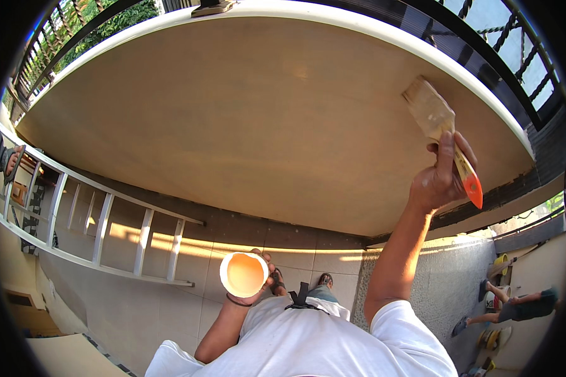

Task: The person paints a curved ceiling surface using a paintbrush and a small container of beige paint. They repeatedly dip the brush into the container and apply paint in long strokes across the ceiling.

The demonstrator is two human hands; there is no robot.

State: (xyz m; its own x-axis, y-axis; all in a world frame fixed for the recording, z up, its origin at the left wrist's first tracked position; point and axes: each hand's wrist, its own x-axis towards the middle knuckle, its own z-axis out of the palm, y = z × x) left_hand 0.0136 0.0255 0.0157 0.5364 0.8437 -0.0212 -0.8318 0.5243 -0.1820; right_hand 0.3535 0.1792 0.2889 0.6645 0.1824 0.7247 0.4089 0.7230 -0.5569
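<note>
My right hand (435,183), raised at the right, is closed around the handle of a wide flat paintbrush (435,116). The handle has a red-orange end, and the pale bristles point up and left at the beige wall (245,125); they appear to touch it near its upper right. Low in front of my body, my left hand (258,294) grips a white cup (224,271) from below and the right side. Peach-orange paint (246,276) shows inside. Most of my left fingers are hidden by the cup.
A metal ladder (143,244) slants along the left, with another person's sandalled foot (12,161) near its far end. At the lower right another person (516,308) stands near several buckets (499,266). A white ledge (333,20) and black railing (506,88) top the wall.
</note>
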